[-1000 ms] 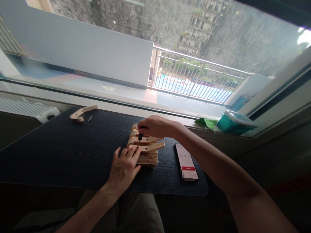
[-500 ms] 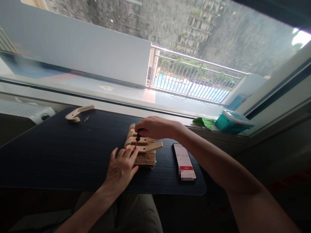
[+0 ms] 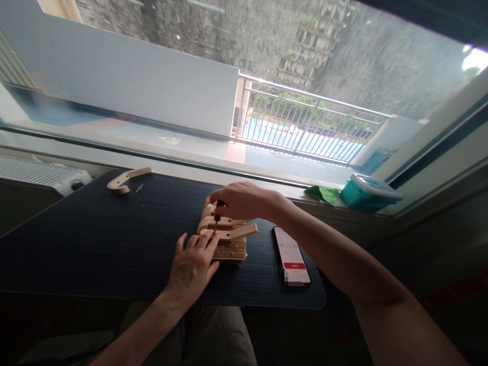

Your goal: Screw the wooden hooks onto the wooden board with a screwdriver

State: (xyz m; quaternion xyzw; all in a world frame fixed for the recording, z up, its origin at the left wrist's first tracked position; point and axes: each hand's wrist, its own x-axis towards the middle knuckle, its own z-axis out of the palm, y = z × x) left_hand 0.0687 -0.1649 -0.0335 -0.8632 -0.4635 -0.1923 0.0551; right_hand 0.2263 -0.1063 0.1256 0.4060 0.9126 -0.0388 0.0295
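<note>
A wooden board with several curved wooden hooks (image 3: pixel 229 235) lies on the dark table (image 3: pixel 95 244). My left hand (image 3: pixel 193 263) lies flat on the table with its fingers spread, its fingertips pressing the board's left edge. My right hand (image 3: pixel 238 200) is closed round a small black-handled screwdriver (image 3: pixel 216 219), held upright with its tip down on the nearest hook.
A loose wooden hook (image 3: pixel 124 180) and a small screw (image 3: pixel 139 188) lie at the table's far left. A phone (image 3: pixel 292 255) with a lit timer screen lies to the right of the board. A teal box (image 3: pixel 368 192) and a green cloth (image 3: pixel 324 193) sit on the window sill.
My right hand has shifted slightly left over the hooks with the screwdriver. My left hand stays on the board's edge. The view has swayed a little.
</note>
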